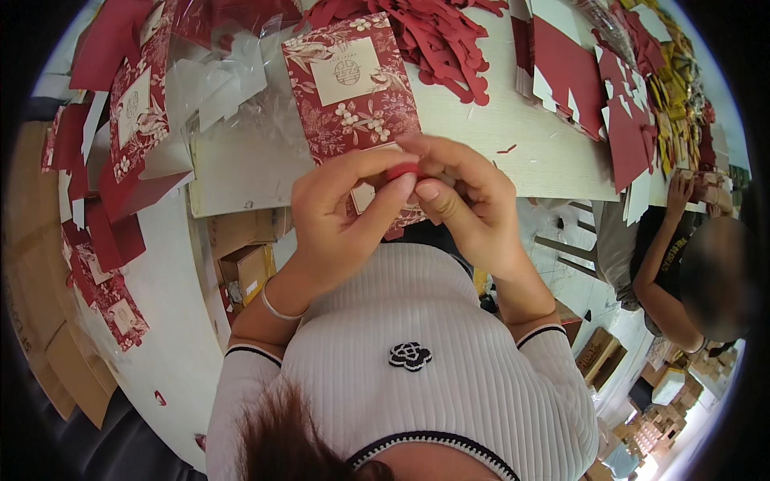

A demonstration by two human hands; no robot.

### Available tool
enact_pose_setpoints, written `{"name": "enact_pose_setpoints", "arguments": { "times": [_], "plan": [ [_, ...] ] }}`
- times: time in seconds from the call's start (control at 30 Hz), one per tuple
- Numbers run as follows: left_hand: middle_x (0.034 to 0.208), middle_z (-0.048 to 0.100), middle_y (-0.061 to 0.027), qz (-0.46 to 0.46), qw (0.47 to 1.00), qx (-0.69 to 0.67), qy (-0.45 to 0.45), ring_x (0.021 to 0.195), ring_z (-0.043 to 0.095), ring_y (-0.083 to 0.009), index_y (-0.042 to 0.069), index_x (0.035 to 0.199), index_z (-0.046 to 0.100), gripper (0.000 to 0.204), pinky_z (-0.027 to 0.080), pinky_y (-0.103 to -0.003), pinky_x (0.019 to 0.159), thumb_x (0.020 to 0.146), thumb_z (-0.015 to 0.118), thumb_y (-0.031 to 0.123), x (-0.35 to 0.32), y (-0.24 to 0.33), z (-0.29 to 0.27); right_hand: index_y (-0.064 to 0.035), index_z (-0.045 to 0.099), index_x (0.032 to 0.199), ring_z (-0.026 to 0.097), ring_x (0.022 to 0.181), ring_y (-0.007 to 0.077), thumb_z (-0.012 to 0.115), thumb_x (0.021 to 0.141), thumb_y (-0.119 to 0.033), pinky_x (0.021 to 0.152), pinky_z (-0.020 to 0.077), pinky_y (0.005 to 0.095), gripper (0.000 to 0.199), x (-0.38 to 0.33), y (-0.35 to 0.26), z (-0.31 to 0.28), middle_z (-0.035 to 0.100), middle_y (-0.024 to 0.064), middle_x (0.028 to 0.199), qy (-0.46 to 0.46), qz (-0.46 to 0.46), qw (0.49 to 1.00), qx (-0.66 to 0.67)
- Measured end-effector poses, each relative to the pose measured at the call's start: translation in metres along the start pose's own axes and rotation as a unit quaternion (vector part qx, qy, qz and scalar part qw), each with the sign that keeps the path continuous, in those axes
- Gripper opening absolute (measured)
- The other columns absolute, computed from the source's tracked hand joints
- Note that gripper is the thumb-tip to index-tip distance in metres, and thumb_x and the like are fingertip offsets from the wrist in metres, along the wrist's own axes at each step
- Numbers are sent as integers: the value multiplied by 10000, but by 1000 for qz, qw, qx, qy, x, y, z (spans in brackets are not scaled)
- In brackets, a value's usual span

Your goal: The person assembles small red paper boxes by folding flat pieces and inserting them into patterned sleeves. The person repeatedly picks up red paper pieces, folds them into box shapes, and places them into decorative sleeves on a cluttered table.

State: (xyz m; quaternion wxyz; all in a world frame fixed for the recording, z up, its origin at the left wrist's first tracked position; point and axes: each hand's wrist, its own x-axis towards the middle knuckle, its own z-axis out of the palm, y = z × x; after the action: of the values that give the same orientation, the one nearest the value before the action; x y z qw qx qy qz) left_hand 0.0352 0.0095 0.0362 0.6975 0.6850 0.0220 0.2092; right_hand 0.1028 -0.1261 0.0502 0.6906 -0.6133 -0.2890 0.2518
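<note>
My left hand (341, 196) and my right hand (477, 196) meet in front of my chest, at the table's near edge. Pinched between both thumbs and forefingers is a small red piece (403, 170), mostly covered by my fingertips; its exact kind cannot be made out. Just beyond and partly behind my hands lies a red floral-print box (357, 120) with a cream label panel. Farther back spreads a heap of red die-cut paper pieces (441, 44).
Floral boxes (136, 112) and clear plastic wrap (228, 88) crowd the left. Stacked red card sheets (565, 68) lie right, near yellow packets (678, 96). Small red scraps (507, 150) dot the table (553, 172). A co-worker (674, 248) handles something at far right.
</note>
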Motion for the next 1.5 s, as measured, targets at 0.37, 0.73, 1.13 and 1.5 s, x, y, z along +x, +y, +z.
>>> {"name": "enact_pose_setpoints", "arguments": {
  "times": [0.37,0.73,1.13,1.5],
  "plan": [
    [579,543,-14,92,978,144,118,472,494,-72,21,757,549,140,400,-205,451,808,620,130,-20,-9,-31,20,575,893,554,629,192,554,774,43,574,447,241,124,3,13,-1,583,104,790,52,9,994,-97],
    [972,577,-66,-233,955,-180,19,848,545,-84,-23,1029,492,211,462,-241,730,862,527,101,-8,-41,-35,-29,615,776,533,638,216,633,651,21,529,432,299,136,56,43,-3,552,64,743,46,-291,875,-384],
    [1010,565,-77,-203,956,-208,30,873,554,-96,-25,1083,454,249,471,-247,750,847,507,34,-4,-39,-27,-42,586,730,529,660,214,605,579,-8,542,428,328,156,73,33,-11,518,54,724,-63,-325,800,-500],
    [1098,541,-112,-227,788,-571,16,989,543,-174,-26,1146,442,309,460,-309,829,892,352,126,-10,-65,-36,8,559,813,543,713,253,582,717,35,600,436,316,102,95,15,-14,525,96,784,-201,-183,875,-401]
  ]
}}
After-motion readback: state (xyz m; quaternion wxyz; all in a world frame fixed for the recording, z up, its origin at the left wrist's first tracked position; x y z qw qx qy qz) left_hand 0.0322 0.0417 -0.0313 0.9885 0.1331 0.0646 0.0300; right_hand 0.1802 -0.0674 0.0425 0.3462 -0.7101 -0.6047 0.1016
